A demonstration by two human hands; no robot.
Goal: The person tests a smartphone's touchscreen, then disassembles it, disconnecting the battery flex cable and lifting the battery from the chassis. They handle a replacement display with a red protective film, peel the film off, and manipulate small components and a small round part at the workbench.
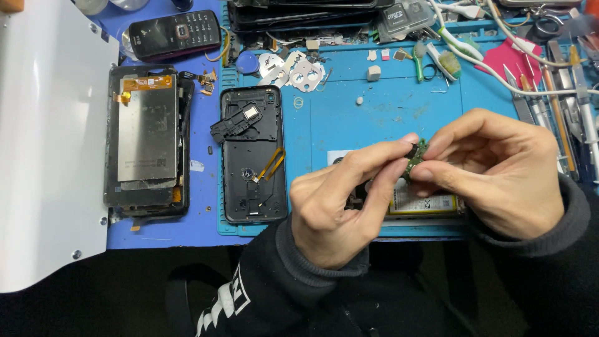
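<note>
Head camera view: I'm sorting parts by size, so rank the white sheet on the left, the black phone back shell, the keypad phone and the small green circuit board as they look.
1. white sheet
2. black phone back shell
3. keypad phone
4. small green circuit board, pinched between left hand and right hand; nearer the camera, yet smallest.

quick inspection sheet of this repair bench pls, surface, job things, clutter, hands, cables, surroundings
surface: blue work mat on a blue bench top, marked with smudges and small bits.
job's things: small green circuit board pinched between both hands above the mat.
clutter: black phone rear housing lying open; detached screen assembly to its left; keypad phone; metal shield plates; toothbrush; row of hand tools at the right edge.
grippers: left hand and right hand both grip the board with their fingertips.
cables: white cable runs across the top right.
surroundings: white sheet at left; dark sleeves below.
</note>
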